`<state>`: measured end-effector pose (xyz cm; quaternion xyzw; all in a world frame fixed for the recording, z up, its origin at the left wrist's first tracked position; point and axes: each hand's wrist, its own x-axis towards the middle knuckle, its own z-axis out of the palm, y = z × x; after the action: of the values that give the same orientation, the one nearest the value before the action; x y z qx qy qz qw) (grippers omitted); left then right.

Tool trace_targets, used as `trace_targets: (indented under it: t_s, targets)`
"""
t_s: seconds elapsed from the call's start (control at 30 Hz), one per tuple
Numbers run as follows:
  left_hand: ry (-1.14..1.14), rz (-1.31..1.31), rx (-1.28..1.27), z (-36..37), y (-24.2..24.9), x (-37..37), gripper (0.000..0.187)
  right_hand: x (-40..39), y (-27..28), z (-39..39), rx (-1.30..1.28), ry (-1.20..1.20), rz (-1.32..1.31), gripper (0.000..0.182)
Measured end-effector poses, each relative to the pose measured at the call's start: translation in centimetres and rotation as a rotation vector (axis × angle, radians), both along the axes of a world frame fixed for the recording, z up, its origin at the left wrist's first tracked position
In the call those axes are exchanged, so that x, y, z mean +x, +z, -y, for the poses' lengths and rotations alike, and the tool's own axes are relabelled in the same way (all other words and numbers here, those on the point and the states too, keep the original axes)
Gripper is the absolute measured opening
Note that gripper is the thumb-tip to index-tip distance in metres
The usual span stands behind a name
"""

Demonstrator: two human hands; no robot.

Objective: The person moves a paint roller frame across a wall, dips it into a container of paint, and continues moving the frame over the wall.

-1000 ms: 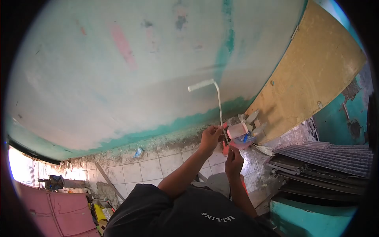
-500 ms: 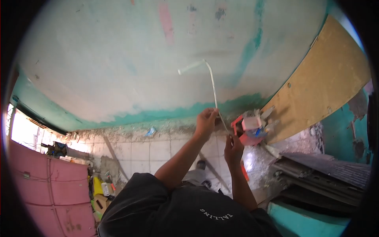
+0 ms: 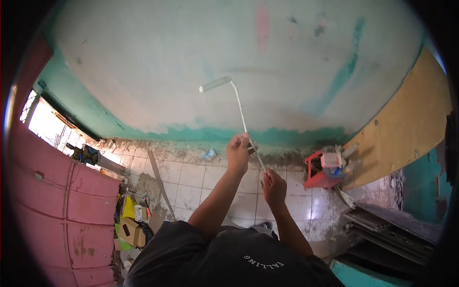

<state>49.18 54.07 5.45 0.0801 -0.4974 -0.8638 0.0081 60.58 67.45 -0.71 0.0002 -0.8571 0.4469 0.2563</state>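
Both my hands are closed around the long thin handle of a paint roller (image 3: 216, 84). My left hand (image 3: 238, 153) grips it higher up, with one finger partly extended past the handle. Lower down, my right hand (image 3: 274, 186) wraps around the handle near its bottom end. The white roller head lies tilted against the wall (image 3: 181, 52), over a patch of pale paint. Below that patch runs an uneven band of bare green wall.
A red stool (image 3: 319, 171) bearing a pink container stands to the right, beside a leaning yellowish board (image 3: 401, 119). Stacked dark panels (image 3: 392, 220) are at lower right. At left are a pink panel (image 3: 91, 205), a cardboard box (image 3: 132, 232) and a plank (image 3: 161, 182) on the tiles.
My view has swung left, so the wall marks and stool appear further right. The roller has moved left across the wall, with both hands still on its handle.
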Motion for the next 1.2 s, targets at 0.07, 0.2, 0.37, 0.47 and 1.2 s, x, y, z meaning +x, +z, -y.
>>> trace_targets:
  t_s: [0.07,0.2,0.37,0.47,1.2]
  targets:
    - [0.052,-0.003,0.036,3.8,-0.6,-0.7,0.019,-0.9,0.9,3.0,0.017,0.044,0.064,0.024]
    - [0.132,-0.03,0.048,12.8,0.7,-2.2,0.021,-3.3,1.9,11.0,0.075,0.111,0.176,0.028]
    - [0.189,-0.065,0.014,25.1,3.4,-5.9,0.021,-6.1,1.7,22.3,0.135,0.123,0.181,0.027]
    - [0.204,-0.085,0.027,31.7,4.7,-8.5,0.02,-7.9,1.0,28.0,0.13,0.149,0.02,0.029]
    - [0.064,-0.182,-0.351,53.9,10.1,-25.1,0.035,-24.4,-6.6,52.2,-0.135,0.088,0.066,0.036]
